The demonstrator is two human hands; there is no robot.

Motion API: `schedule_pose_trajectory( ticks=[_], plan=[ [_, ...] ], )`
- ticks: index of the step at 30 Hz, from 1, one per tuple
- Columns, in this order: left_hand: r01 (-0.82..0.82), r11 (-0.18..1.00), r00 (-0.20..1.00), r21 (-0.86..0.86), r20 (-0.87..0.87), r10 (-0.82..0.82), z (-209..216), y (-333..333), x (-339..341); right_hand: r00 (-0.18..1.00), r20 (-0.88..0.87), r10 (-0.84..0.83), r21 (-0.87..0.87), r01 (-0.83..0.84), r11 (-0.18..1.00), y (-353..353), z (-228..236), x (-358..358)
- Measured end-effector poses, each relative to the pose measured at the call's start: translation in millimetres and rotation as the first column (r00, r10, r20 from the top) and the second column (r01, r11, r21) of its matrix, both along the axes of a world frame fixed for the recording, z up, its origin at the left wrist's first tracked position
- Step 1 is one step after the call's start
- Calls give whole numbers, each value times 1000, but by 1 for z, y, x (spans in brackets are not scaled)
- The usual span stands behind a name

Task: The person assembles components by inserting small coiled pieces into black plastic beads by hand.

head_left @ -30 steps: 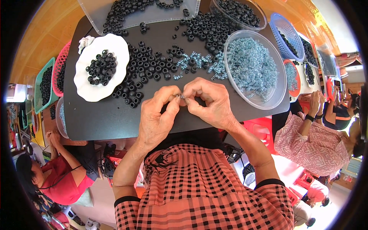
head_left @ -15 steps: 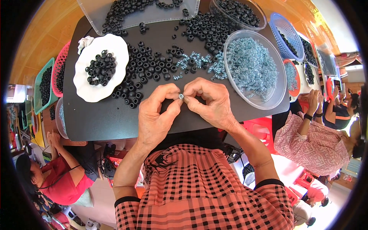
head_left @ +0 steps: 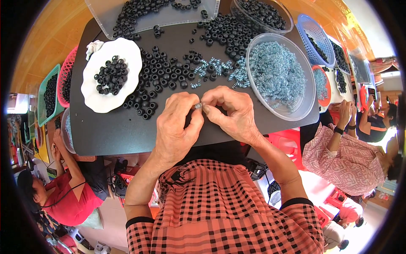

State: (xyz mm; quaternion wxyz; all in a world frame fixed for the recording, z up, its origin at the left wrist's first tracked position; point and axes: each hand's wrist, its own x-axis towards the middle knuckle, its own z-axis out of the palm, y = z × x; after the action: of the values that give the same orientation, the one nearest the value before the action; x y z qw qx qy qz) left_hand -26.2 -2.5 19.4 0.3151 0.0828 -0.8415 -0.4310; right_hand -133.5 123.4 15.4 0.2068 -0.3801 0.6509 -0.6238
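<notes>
My left hand pinches a small shiny coil spring between thumb and forefinger. Right beside it, my right hand has its thumb and forefinger drawn together; whatever lies between those tips is too small to make out. Just beyond my hands, loose pale-blue coil springs lie on the dark table next to scattered black ring-like parts. More springs fill a clear round tub to the right. A white scalloped plate at the left holds a heap of black parts.
A clear bin with black parts stands at the far edge, beside a clear bowl. Coloured baskets, such as a green one and a blue one, flank the table. People sit at both sides.
My left hand has turned slightly and shifted a little right, tilting the spring. My right hand stays nearly in place. The person at the left has moved their hands.
</notes>
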Motion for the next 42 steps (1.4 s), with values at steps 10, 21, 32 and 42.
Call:
schedule_pose_trajectory(
  ticks=[10,21,32,42],
  plan=[
    [12,985,999,-175,-47,-21,-3,0,0,1000,-30,7,-24,-8,1000,-2,-4,0],
    [47,996,999,-72,-1,-48,0,-3,4,998,61,33,35,-35,999,0,-1,-2],
    [38,993,998,-115,-41,-43,-1,-4,5,989,140,49,-2,-49,999,0,-2,1],
    [88,982,996,-169,28,-85,5,-8,8,980,191,64,-18,-62,998,0,-2,1]
  ],
)
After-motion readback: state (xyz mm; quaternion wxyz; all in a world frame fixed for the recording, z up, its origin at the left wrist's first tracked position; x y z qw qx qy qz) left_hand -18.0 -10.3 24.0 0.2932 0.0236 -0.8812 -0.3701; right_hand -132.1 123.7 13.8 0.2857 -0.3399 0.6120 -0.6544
